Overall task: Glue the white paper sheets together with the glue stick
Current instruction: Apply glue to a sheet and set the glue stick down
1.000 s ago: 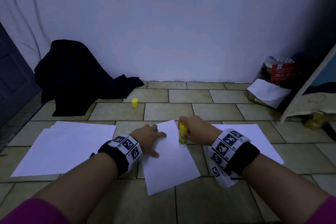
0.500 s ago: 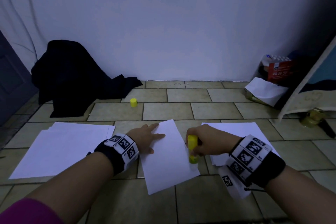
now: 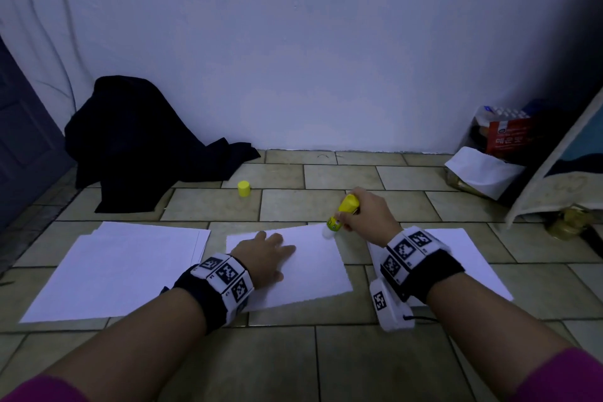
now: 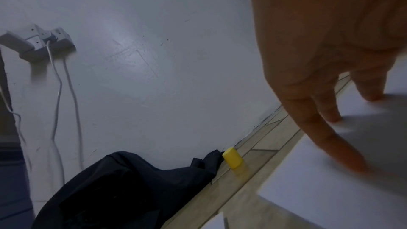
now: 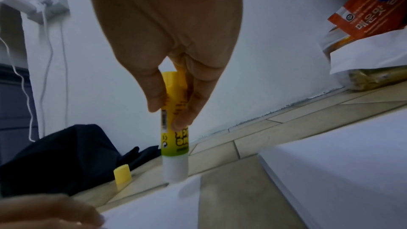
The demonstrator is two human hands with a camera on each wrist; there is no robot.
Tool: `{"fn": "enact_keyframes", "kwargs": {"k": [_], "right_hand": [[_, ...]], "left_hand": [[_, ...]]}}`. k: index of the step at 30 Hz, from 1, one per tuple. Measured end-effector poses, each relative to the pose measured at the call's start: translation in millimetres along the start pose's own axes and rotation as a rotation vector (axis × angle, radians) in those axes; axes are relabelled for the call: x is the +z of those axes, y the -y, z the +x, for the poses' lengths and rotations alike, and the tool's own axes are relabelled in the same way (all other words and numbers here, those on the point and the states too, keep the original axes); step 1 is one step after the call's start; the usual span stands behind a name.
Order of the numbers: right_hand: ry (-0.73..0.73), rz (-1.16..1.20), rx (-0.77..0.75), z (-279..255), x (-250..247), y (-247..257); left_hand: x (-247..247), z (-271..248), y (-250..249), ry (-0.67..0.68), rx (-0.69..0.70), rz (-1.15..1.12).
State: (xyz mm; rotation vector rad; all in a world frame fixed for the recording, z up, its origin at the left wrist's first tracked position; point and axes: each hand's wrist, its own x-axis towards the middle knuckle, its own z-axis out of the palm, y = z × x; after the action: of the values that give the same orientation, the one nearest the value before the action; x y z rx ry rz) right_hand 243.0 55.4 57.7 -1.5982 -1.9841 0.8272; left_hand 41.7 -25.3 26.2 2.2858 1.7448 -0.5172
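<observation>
Gluing under way, sheets not yet joined

The right hand (image 3: 367, 215) pinched the uncapped glue stick (image 3: 342, 214), tip down at the far right corner of the middle sheet (image 3: 313, 268); the left hand (image 3: 264, 254) pressed that sheet flat on the floor, fingers spread. The cap (image 3: 244, 188) stood nearer the wall. Paper stacks (image 3: 107, 268) lay either side, so spreading glue and pressing a second sheet on seemingly remained.

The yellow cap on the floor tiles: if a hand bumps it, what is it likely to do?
The yellow cap stands upright on a tile, apart from the dark cloth. Small and probably light plastic, it would likely tip easily. Being cylindrical, it may then roll.
</observation>
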Motion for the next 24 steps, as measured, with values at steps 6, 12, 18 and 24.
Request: {"fn": "enact_keyframes", "kwargs": {"k": [6,12,18,24], "right_hand": [[-0.023,-0.030,-0.025,15,20,7],[0.022,-0.048,-0.067,25,34,17],[0.176,-0.235,-0.103,20,21,22],[0.324,-0.464,-0.115,-4,-6,16]], "left_hand": [[0,7,-4,-0.017,0.033,-0.024],[-1,11,-4,-0.004,0.036,-0.035],[-2,10,-4,0.009,0.031,-0.041],[-2,11,-1,-0.002,0.049,-0.049]]}}
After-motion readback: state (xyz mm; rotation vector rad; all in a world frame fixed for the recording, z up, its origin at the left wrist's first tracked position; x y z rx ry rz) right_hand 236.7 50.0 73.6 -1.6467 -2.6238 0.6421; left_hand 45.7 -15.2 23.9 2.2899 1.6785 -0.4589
